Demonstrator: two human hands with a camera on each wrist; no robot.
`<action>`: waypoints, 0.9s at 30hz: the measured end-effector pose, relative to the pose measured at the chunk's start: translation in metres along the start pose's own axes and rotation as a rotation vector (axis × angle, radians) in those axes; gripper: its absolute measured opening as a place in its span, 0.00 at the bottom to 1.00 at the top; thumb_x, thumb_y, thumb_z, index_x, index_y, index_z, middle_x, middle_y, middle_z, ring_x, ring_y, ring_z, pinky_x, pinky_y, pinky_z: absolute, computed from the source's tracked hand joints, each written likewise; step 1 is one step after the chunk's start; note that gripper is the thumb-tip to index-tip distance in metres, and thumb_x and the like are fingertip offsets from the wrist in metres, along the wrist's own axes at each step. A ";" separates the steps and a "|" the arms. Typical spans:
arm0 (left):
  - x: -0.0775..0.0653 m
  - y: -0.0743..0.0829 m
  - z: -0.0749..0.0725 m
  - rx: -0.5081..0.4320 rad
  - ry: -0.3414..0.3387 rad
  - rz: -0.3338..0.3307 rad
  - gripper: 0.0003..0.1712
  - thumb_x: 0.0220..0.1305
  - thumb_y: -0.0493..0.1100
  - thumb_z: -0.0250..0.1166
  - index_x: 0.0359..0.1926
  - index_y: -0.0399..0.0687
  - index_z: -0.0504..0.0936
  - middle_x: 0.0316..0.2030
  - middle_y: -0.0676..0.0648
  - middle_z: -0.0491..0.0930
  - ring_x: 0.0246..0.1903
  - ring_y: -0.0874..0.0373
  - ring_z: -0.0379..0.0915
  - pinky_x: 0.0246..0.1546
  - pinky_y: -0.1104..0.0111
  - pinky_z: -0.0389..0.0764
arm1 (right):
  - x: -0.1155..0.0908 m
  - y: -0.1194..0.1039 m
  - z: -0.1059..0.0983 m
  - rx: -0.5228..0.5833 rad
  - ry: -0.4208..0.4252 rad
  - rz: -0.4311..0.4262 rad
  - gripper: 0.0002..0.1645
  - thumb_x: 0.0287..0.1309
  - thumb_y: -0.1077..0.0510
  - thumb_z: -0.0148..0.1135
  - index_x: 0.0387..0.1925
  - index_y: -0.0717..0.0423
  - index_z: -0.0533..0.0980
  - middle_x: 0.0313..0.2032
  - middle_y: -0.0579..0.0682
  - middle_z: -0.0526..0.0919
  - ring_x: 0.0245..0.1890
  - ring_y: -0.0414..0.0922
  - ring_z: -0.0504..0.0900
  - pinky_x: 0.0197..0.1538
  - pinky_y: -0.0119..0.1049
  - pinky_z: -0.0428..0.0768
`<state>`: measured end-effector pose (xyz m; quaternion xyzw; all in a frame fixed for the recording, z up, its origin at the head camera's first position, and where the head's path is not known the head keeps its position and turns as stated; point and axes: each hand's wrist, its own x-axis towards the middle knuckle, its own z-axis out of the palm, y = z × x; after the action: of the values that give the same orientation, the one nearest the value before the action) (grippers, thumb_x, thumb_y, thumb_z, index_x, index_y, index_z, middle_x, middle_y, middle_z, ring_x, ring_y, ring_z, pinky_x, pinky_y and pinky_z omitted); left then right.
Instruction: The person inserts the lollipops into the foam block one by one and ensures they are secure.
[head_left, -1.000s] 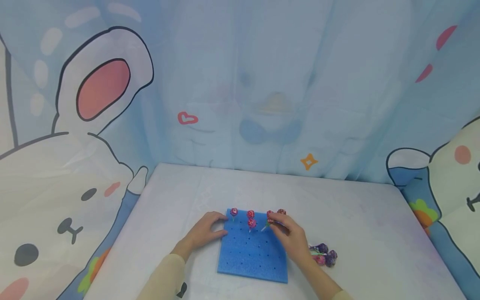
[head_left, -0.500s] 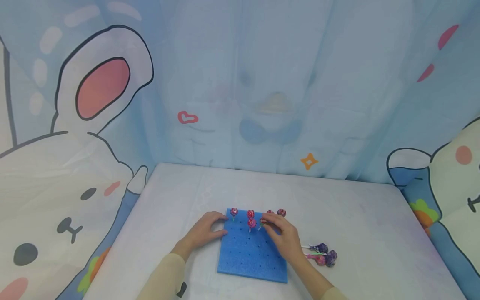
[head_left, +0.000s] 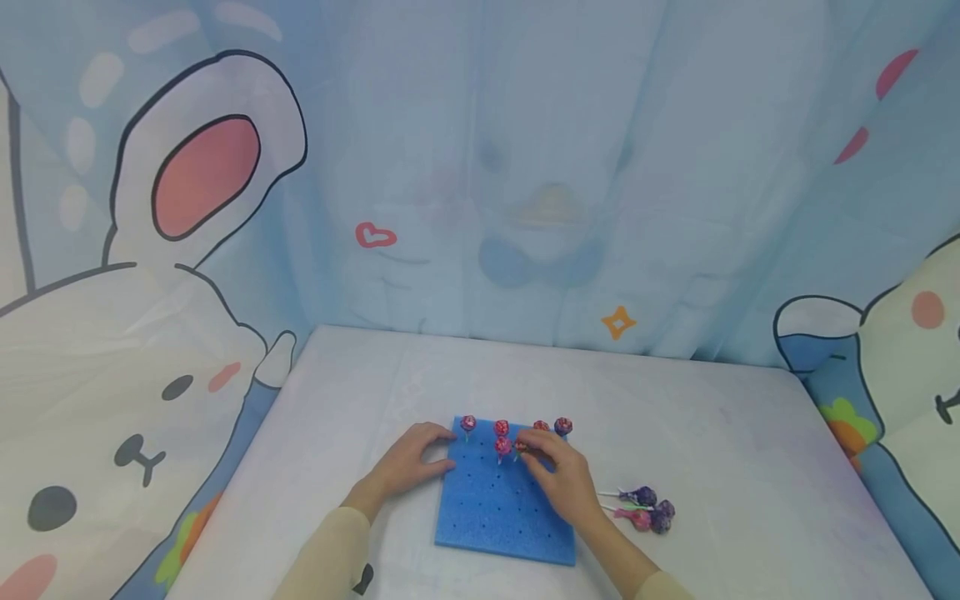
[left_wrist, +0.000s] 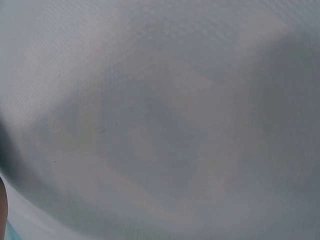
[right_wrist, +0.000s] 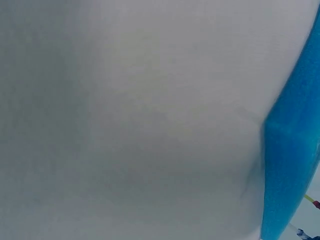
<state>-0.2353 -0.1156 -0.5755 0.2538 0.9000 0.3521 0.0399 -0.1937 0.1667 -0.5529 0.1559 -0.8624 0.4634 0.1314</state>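
Observation:
A blue foam board (head_left: 495, 525) with rows of small holes lies on the table. Several wrapped lollipops stand upright along its far side, among them a purple-red one (head_left: 468, 423) at the far left corner and a pink one (head_left: 503, 447) nearer the middle. My right hand (head_left: 561, 475) pinches a red-and-green lollipop (head_left: 521, 447) over the board, just right of the pink one. At the board's left edge rests my left hand (head_left: 408, 458), thumb and fingers spread along the side. In the right wrist view the foam board (right_wrist: 290, 150) shows at the right edge.
Right of the board lies a loose pile of lollipops (head_left: 645, 510), purple and pink, with sticks pointing left. The white table (head_left: 720, 450) ends against a printed curtain (head_left: 555, 125). The left wrist view shows mostly blurred pale cloth (left_wrist: 160, 125).
My right hand has moved left over the board with the lollipop, towards the pink one. More of the sticks in the loose pile now shows. My left hand has stayed put.

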 end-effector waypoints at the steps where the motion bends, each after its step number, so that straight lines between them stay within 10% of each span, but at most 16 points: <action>1: 0.000 0.000 0.000 -0.001 0.000 0.002 0.25 0.64 0.52 0.66 0.59 0.49 0.76 0.56 0.51 0.77 0.62 0.54 0.68 0.65 0.56 0.67 | 0.000 0.000 0.001 0.005 -0.003 0.008 0.18 0.58 0.67 0.67 0.51 0.57 0.81 0.51 0.47 0.82 0.54 0.47 0.81 0.51 0.34 0.81; 27: -0.001 0.003 0.000 -0.008 -0.014 -0.043 0.25 0.64 0.54 0.66 0.60 0.53 0.76 0.58 0.53 0.76 0.63 0.55 0.66 0.65 0.56 0.67 | 0.002 0.002 0.003 -0.047 -0.011 0.080 0.18 0.56 0.63 0.70 0.50 0.52 0.82 0.47 0.48 0.85 0.47 0.45 0.85 0.47 0.34 0.83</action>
<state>-0.2330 -0.1141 -0.5742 0.2367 0.9036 0.3529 0.0546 -0.1969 0.1645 -0.5550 0.1206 -0.8794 0.4469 0.1117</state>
